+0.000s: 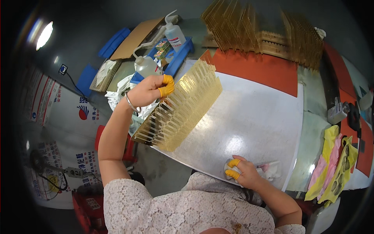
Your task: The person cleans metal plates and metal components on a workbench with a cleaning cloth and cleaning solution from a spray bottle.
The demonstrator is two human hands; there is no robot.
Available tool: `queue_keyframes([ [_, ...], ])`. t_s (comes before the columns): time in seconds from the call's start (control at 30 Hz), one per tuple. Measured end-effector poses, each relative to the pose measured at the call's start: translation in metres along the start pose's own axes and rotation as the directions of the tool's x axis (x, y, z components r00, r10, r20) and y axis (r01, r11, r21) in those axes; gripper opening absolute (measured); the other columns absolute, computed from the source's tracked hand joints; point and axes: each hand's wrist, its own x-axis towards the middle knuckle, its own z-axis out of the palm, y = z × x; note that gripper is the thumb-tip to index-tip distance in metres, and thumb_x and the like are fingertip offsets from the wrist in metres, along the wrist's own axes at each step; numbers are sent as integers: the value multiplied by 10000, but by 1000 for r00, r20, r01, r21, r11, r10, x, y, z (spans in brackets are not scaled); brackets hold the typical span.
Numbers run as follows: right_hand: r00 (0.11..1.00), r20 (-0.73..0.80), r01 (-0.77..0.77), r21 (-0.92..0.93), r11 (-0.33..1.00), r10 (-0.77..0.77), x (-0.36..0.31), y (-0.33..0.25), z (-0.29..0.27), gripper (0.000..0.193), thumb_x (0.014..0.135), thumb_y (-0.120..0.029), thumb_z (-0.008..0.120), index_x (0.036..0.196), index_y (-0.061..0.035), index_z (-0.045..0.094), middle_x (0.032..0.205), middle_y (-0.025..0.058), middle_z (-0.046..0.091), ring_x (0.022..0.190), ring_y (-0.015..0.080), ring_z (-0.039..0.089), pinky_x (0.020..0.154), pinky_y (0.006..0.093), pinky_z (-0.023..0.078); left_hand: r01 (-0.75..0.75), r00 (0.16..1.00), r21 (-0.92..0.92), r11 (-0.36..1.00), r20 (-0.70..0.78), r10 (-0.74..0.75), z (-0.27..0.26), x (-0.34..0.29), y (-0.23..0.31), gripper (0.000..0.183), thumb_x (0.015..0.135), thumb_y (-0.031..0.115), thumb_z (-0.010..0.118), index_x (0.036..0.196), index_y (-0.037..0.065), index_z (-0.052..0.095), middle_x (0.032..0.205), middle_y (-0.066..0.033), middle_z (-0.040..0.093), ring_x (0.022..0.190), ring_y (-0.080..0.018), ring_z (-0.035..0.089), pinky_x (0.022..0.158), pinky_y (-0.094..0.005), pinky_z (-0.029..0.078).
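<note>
Yellow finger cots cover fingertips on both hands. My left hand [150, 90] pinches the upper left edge of a thin gold metal sheet [202, 102] with rows of narrow slots. It is tilted over the left part of the white work board [257, 113]; whether its lower edge touches the board I cannot tell. Low on the board, near its front edge, my right hand [246, 173] is closed on a crumpled white cloth [230, 171]. Beside that hand lies another white cloth piece [272, 170] with a reddish stain.
Many similar gold sheets [233, 27] stand in a rack at the back, behind an orange-red mat [257, 72]. A blue tray [181, 58] with a squeeze bottle [174, 36] is at the back left. Yellow and pink cloths [331, 163] hang at the right; a red stool [83, 210] is lower left.
</note>
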Motion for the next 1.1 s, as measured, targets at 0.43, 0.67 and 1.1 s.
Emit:
queue_keyframes([
  [0.43,973,18,-232,76,970,232,-8,2,6,188,757,-184,627,843,-48,529,855,147,603,980,359,527,871,391,396,-1,1000,34,999,-6,2,-7,0,-11,151,861,182,497,805,42,508,687,40,457,592,-40,433,535,-198,381],
  [0.67,965,17,-261,57,964,260,-9,7,6,206,767,-182,614,875,-20,547,936,176,589,999,317,532,832,342,407,-61,998,117,991,-13,63,-12,3,-17,167,855,209,508,809,49,518,648,48,461,570,-26,423,522,-190,376],
  [1.1,978,-23,-205,29,978,206,-12,4,7,223,778,-171,606,906,-3,535,885,145,600,963,279,556,831,325,405,-98,995,157,983,29,95,-14,10,-22,168,850,207,517,798,48,532,627,50,466,551,-18,425,497,-169,353],
])
